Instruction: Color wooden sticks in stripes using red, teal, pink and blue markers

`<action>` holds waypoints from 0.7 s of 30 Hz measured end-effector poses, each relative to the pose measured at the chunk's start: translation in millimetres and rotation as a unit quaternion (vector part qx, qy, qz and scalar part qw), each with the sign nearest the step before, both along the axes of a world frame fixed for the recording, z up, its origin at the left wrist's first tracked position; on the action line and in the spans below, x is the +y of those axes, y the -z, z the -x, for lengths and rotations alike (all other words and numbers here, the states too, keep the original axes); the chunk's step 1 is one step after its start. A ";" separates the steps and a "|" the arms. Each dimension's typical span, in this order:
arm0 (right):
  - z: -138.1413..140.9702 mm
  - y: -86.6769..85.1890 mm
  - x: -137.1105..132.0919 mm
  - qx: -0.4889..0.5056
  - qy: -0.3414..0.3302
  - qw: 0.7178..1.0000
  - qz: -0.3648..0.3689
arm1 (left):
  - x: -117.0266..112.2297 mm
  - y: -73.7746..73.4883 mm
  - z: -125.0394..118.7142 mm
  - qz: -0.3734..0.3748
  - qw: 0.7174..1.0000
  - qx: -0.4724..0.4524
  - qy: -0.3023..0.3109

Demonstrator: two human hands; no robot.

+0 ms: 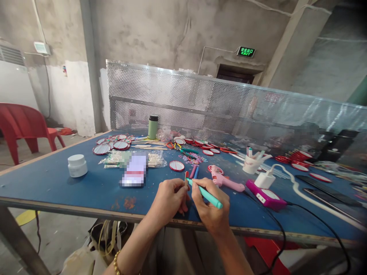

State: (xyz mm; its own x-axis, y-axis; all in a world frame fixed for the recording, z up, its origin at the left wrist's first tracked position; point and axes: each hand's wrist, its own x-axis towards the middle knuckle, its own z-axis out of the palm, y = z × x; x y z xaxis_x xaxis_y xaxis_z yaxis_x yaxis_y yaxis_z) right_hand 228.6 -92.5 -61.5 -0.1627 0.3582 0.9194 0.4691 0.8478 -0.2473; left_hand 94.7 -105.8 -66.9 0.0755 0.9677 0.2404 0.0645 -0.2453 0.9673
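My left hand [169,198] is closed around a small wooden craft stick [186,175] that points upward, its top end red. In my right hand [213,206] is a teal marker [208,196], gripped like a pen, its tip at the stick. Just beyond my hands lie a dark red marker [193,171] and a blue marker [196,172]. A white disc with a red rim [176,165] rests farther back. To the right of them is a pink glue gun [226,181]. My fingers hide the lower part of the stick.
A phone [134,170], bagged sticks [113,159] and a white jar [77,165] are on the left. Pliers [186,151] and a green bottle [153,127] lie behind. Rightward are a cup of pens [251,164] and a purple power strip [265,194] with cables.
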 end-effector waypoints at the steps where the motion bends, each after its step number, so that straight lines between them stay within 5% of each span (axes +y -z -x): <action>1: 0.2 -0.3 -0.2 0.001 0.002 1.000 -0.001 | 0.0 -0.1 0.1 0.000 1.000 0.002 0.000; 21: 0.5 0.1 0.1 -0.004 0.007 1.000 -0.004 | 0.1 -1.5 -0.4 0.005 1.000 -0.001 -0.004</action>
State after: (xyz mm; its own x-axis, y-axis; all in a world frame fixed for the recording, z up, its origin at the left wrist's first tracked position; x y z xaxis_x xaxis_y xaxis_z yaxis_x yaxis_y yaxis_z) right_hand 228.1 -92.3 -61.6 -0.1655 0.3523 0.9212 0.4830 0.8433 -0.2357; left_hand 95.0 -105.8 -65.4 0.0671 0.9708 0.2304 0.0656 -0.2347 0.9699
